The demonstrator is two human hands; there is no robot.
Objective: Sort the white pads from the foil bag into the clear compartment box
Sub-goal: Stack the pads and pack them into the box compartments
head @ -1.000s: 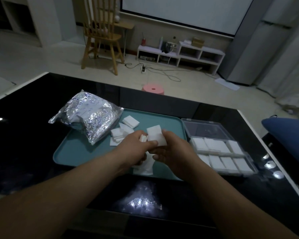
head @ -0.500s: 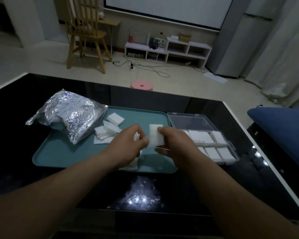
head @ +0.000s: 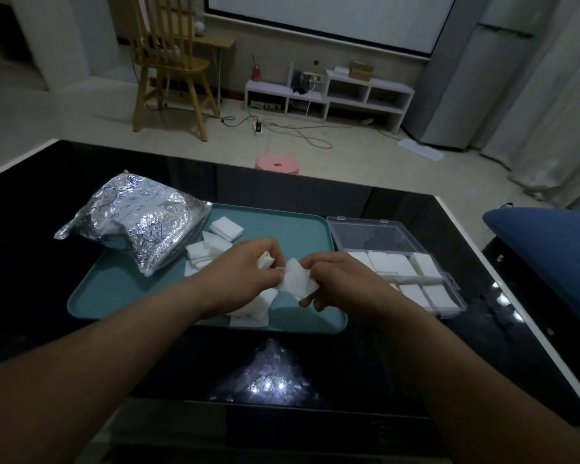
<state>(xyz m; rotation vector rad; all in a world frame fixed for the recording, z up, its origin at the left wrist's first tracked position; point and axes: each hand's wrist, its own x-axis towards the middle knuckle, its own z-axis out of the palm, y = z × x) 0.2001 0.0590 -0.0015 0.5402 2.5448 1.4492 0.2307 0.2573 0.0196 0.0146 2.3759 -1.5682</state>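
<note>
Above the teal plastic tray (head: 282,229) the left hand (head: 248,272) and right hand (head: 335,279) meet, both pinching 1 thin white square pad (head: 295,279), probably featherlight and limp, best taken by its edges, with the clear plastic compartment box (head: 456,296) at 3 o'clock and the crinkled silver foil bag (head: 138,226) at 10 o'clock.

Above the tray (head: 114,289) on the table (head: 31,262) the two hands meet. The right hand (head: 335,279) pinches a white pad (head: 295,279). The left hand (head: 245,276) grips a small stack (head: 265,261) and touches the pad too. From the hands, the bag (head: 138,219) lies at 10 o'clock, loose pads (head: 226,227) at 11, and the partly filled box (head: 369,236) at 3.
</note>
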